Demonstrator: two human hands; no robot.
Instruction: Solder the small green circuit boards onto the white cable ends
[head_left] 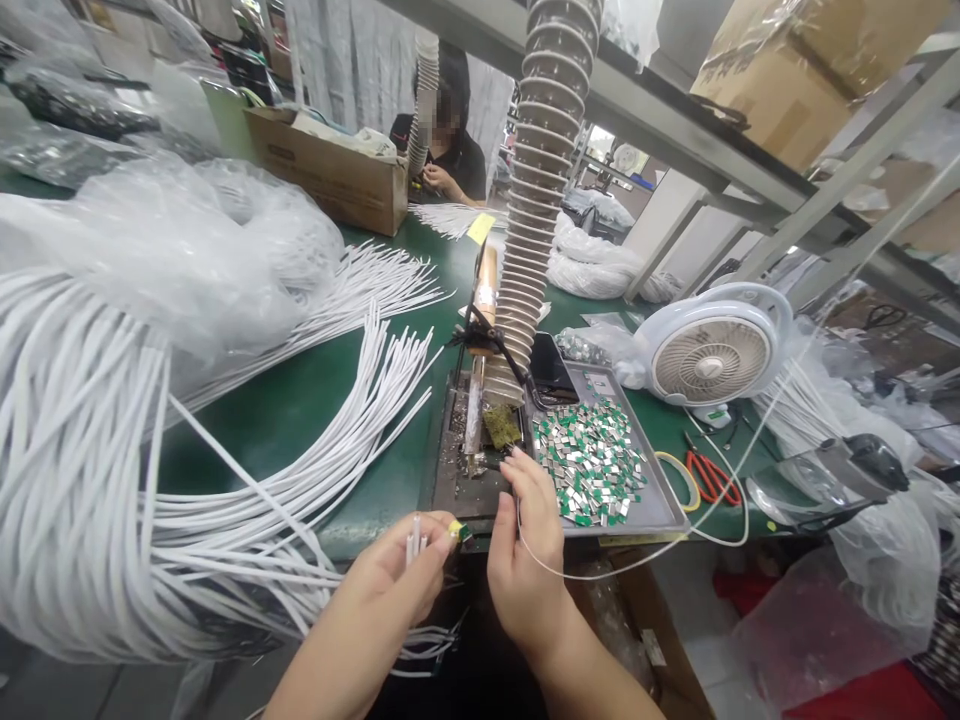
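Observation:
My left hand (pixel 401 560) is closed around several white cables (pixel 415 545). A small green and yellow connector piece (pixel 459 530) shows at its fingertips. My right hand (pixel 529 540) has its fingers bent together near a soldering iron (pixel 476 390), which is clamped tip-down over a dark base (pixel 454 480). A thin pale wire (pixel 585 577), which looks like solder, loops from the right into my right hand. The fingertips partly hide its end. Beside the iron's tip lies a yellowish sponge (pixel 502 427).
A grey tray (pixel 660 490) holds many small green-and-silver boards (pixel 589 460) and a phone (pixel 551 370). White cable bundles (pixel 75 450) fill the left. A ribbed hose (pixel 551 150) hangs above. Right are a fan (pixel 709 355) and red-handled pliers (pixel 712 475). A co-worker (pixel 450 130) sits opposite.

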